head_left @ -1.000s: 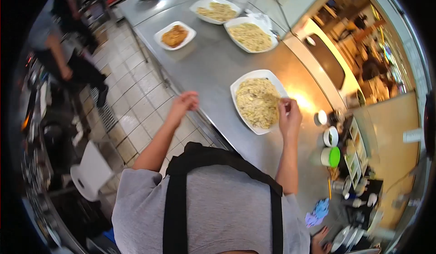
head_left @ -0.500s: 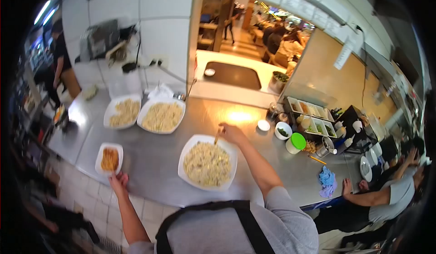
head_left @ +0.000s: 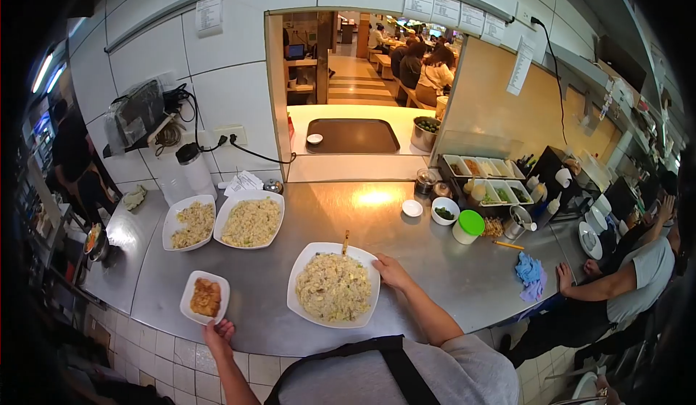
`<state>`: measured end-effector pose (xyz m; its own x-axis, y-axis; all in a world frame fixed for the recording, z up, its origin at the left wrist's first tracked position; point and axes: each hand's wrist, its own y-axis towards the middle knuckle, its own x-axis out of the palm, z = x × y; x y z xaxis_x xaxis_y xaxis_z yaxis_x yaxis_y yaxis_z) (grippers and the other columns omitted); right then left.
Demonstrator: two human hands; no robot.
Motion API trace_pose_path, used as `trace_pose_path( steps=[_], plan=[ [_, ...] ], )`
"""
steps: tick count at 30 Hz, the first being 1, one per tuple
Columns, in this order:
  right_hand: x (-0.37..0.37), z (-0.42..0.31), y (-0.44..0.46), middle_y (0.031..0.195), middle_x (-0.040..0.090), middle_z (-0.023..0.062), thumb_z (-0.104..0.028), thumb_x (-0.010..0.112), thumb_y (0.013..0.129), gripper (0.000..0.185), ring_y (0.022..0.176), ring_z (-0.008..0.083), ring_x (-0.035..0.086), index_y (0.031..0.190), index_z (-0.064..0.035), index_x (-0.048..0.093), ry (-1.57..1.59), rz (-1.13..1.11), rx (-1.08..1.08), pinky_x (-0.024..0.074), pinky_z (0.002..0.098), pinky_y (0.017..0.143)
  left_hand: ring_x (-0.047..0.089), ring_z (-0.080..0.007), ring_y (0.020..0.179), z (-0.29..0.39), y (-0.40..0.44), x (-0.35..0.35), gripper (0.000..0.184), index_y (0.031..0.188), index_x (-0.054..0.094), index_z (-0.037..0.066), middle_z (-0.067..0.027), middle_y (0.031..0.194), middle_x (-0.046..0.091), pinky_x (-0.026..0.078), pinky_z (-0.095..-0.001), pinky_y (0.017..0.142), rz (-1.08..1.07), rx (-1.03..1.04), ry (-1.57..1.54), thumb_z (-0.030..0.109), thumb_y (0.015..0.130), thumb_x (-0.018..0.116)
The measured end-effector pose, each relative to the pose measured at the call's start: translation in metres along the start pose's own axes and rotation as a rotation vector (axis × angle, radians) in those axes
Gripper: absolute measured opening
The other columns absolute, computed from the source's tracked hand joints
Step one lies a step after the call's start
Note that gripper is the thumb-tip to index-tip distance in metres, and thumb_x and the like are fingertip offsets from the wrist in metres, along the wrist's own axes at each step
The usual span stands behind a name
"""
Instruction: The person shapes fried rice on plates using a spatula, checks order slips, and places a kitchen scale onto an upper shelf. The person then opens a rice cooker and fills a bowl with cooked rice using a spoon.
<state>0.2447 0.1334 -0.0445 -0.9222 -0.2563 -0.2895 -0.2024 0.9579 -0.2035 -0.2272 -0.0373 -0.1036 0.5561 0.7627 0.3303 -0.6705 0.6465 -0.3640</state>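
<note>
My left hand [head_left: 219,335] grips the near rim of a small square white dish [head_left: 187,311] that holds browned pieces of food [head_left: 206,298]. The dish is near the counter's front edge; whether it rests on the steel is unclear. My right hand [head_left: 391,270] is closed on the right rim of a large square white bowl [head_left: 296,305], thumb at the edge and the other fingers partly hidden. Fried rice [head_left: 335,286] is heaped in this bowl. A brown patterned handle [head_left: 346,243], perhaps of a spoon, sticks up at the bowl's far rim.
Two more white bowls of rice, a left one [head_left: 170,225] and a right one [head_left: 273,235], stand at the back left. Sauce cups, a green-lidded tub [head_left: 470,225] and a topping rack [head_left: 486,180] line the right. A co-worker [head_left: 638,278] leans there. A tray [head_left: 353,136] lies in the hatch.
My right hand has let go of the patterned handle and moved to the bowl's right rim. My left hand still holds the small dish. The head view has shifted.
</note>
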Motion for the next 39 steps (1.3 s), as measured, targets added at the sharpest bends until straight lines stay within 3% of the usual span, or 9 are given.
trace_pose_path(
  steps=[15,21,24,27,28,30,31,32,39],
  plan=[
    [-0.072,0.040,-0.080,0.071,0.060,0.0040,-0.016,0.050,0.087,0.021,0.056,0.0114,0.056,0.100,-0.0023,0.060,0.162,0.264,0.170,0.0470,0.0261,0.049,0.063,-0.0228,0.072,-0.081,-0.108,0.141,0.033,0.121,0.039,0.009,-0.0136,0.088,0.060,0.054,-0.0355,0.063,-0.480,-0.202,-0.008,0.020,0.091,0.049],
    [-0.129,0.088,-0.098,0.071,0.059,0.0019,-0.017,0.052,0.088,0.021,0.055,0.0115,0.055,0.098,-0.0023,0.062,0.165,0.374,0.131,0.0467,0.0251,0.052,0.060,-0.0241,0.087,-0.118,-0.168,0.179,0.052,0.138,0.026,0.008,-0.0138,0.102,0.058,0.052,-0.0382,0.072,-0.613,-0.386,0.034,0.023,0.093,0.047],
    [-0.163,0.099,-0.112,0.074,0.064,0.0084,-0.021,0.053,0.088,0.028,0.057,0.0147,0.060,0.103,0.0007,0.062,0.181,0.329,0.123,0.0495,0.0285,0.053,0.059,-0.0249,0.090,-0.139,-0.199,0.208,0.060,0.144,0.015,0.009,-0.0146,0.108,0.056,0.050,-0.0383,0.075,-0.817,-0.433,0.172,0.026,0.095,0.045],
    [-0.216,0.091,-0.141,0.079,0.065,0.0105,-0.031,0.050,0.090,0.031,0.061,0.0210,0.062,0.096,-0.0038,0.065,-0.256,0.459,0.159,0.0499,0.0328,0.059,0.057,-0.0211,0.094,-0.144,-0.230,0.247,0.059,0.145,0.014,0.011,-0.0110,0.115,0.052,0.050,-0.0359,0.075,-0.920,-0.324,0.262,0.028,0.096,0.042],
    [-0.250,0.122,-0.145,0.085,0.066,0.0169,-0.035,0.049,0.089,0.036,0.071,0.0315,0.064,0.095,-0.0034,0.065,-0.658,0.563,-0.080,0.0505,0.0378,0.068,0.057,-0.0200,0.095,-0.149,-0.238,0.257,0.058,0.145,0.014,0.011,-0.0100,0.116,0.052,0.051,-0.0351,0.075,-0.939,-0.299,0.292,0.028,0.096,0.041],
    [-0.308,0.146,-0.170,0.096,0.062,0.0210,-0.031,0.053,0.086,0.034,0.090,0.0376,0.059,0.102,-0.0030,0.061,-0.882,0.774,-0.029,0.0480,0.0433,0.076,0.056,-0.0166,0.098,-0.166,-0.250,0.274,0.056,0.144,0.018,0.011,-0.0074,0.121,0.050,0.051,-0.0322,0.075,-0.938,-0.190,0.267,0.028,0.096,0.041],
    [-0.327,0.147,-0.183,0.099,0.061,0.0207,-0.027,0.054,0.085,0.030,0.089,0.0375,0.059,0.105,-0.0043,0.058,-0.974,0.840,0.167,0.0473,0.0446,0.076,0.054,-0.0158,0.101,-0.178,-0.248,0.280,0.055,0.144,0.019,0.011,-0.0077,0.124,0.048,0.051,-0.0318,0.074,-0.933,-0.131,0.256,0.027,0.096,0.040],
    [-0.350,0.173,-0.193,0.098,0.060,0.0195,-0.025,0.056,0.084,0.026,0.086,0.0377,0.059,0.103,-0.0069,0.057,-1.127,0.949,0.114,0.0472,0.0450,0.075,0.053,-0.0151,0.103,-0.190,-0.249,0.283,0.054,0.144,0.019,0.011,-0.0080,0.127,0.047,0.051,-0.0314,0.074,-0.930,-0.078,0.249,0.027,0.096,0.040],
    [-0.369,0.176,-0.213,0.096,0.061,0.0170,-0.022,0.061,0.082,0.024,0.086,0.0350,0.060,0.100,-0.0075,0.059,-1.101,0.839,0.064,0.0476,0.0435,0.074,0.051,-0.0132,0.107,-0.207,-0.269,0.296,0.048,0.139,0.033,0.004,-0.0081,0.126,0.049,0.043,-0.0262,0.090,-0.764,-0.024,0.282,0.018,0.094,0.043]
  ],
)
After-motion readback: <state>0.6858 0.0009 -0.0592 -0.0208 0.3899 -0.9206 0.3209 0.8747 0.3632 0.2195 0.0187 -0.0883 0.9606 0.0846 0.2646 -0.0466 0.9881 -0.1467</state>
